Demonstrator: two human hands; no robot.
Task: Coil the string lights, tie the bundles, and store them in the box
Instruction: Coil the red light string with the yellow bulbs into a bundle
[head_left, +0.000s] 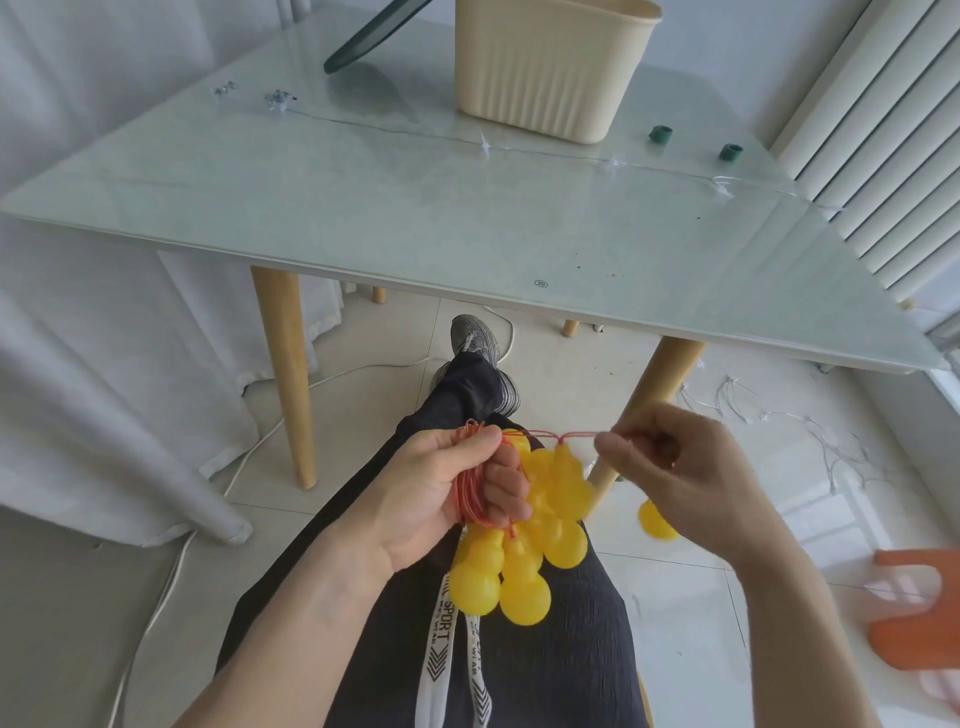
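Over the lap, left hand (436, 493) grips coiled red wire (467, 493) with glossy yellow gourd bulbs (524, 561), right hand (685, 473) pinching its strand

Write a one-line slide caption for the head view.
Left hand grips coiled red wire with yellow gourd lights; right hand pinches the strand taut.

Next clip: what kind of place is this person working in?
Probably a room in a home. A glass-topped table on wooden legs stands on pale floor tiles, with white curtains at the left and a white ribbed radiator at the right.
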